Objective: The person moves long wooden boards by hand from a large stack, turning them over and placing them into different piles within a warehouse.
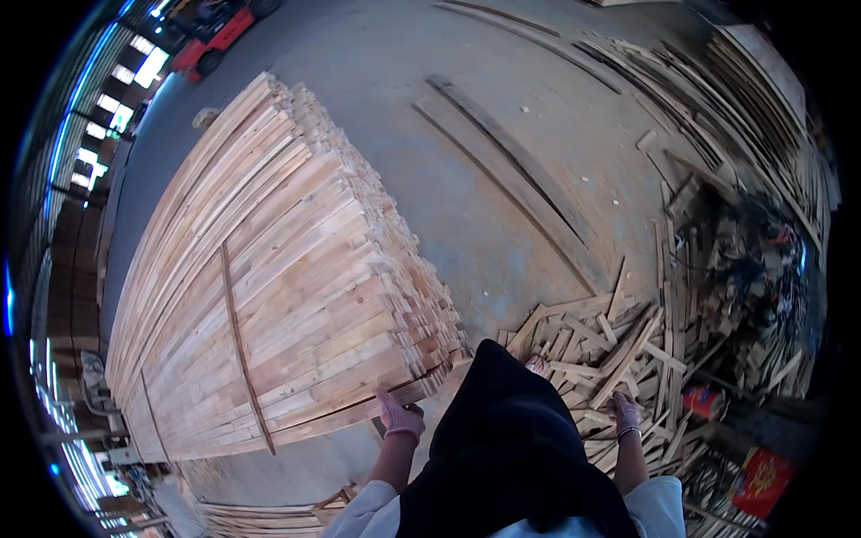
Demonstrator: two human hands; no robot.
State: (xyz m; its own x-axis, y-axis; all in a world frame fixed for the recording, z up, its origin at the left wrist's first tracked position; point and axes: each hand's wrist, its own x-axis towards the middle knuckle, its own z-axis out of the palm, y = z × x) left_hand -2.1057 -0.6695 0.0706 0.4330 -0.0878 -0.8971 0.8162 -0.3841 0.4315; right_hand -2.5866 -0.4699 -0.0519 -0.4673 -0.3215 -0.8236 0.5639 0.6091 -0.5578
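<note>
A large stack of pale wooden boards fills the left and middle of the view, its uneven board ends facing right. My left hand, in a light knitted glove, is at the stack's near edge, closed on the edge of a wooden board by the near right corner. Gloved as well, my right hand hangs to the right of my body, above a heap of short scrap wood. Its fingers are curled; whether anything is in them is hidden.
Thin dark strips lie across the stack. Two long planks rest on the floor ahead. Long boards are piled at the far right, above dark tangled material. A red forklift stands far left; a red package lies near right.
</note>
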